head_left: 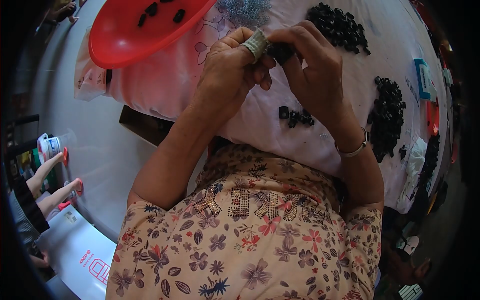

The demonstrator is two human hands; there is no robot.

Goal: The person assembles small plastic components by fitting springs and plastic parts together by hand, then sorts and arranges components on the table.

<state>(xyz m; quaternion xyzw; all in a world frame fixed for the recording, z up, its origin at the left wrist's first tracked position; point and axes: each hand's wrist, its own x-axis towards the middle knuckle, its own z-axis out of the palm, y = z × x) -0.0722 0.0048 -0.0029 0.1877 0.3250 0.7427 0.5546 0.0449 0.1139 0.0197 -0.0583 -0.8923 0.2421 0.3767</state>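
Observation:
My left hand [225,72] is raised over the near edge of the cloth-covered table, fingers pinched, with a pale green knitted cover [256,45] on one digit. Against it my right hand [316,70] is closed too, a bracelet on its wrist. Between the fingertips is a small black part [272,50], largely hidden by the fingers. Below the hands lie several loose black plastic pieces [298,118]. Beyond them is a heap of small shiny metal pieces [245,12].
A red basin [117,52] with a few black pieces stands at the left. Two piles of black pieces, one at the back [337,27] and one at the right [387,117], lie on the cloth. A blue-and-white box [425,79] is farther right. Another person's legs [50,185] show at far left.

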